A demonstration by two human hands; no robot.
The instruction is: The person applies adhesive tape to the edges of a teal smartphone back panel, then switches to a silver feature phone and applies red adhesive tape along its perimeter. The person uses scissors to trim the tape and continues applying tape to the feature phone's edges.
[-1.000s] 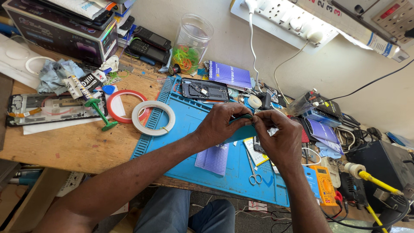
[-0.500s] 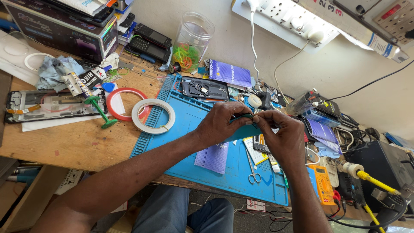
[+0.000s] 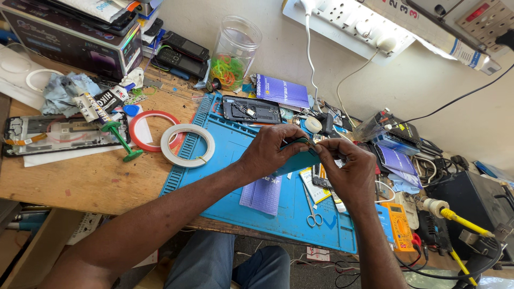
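Above the blue work mat [image 3: 235, 160] on the table [image 3: 91, 182], both hands meet around a thin teal-edged flat piece [image 3: 297, 152] (probably a phone panel). The left hand [image 3: 270, 152] closes over its near end, the right hand [image 3: 348, 168] pinches the other, seemingly to keep it steady off the mat. Its long axis runs left to right, slightly raised toward the wall.

wooden workbench [image 3: 96, 182], pale wall [image 3: 428, 85]
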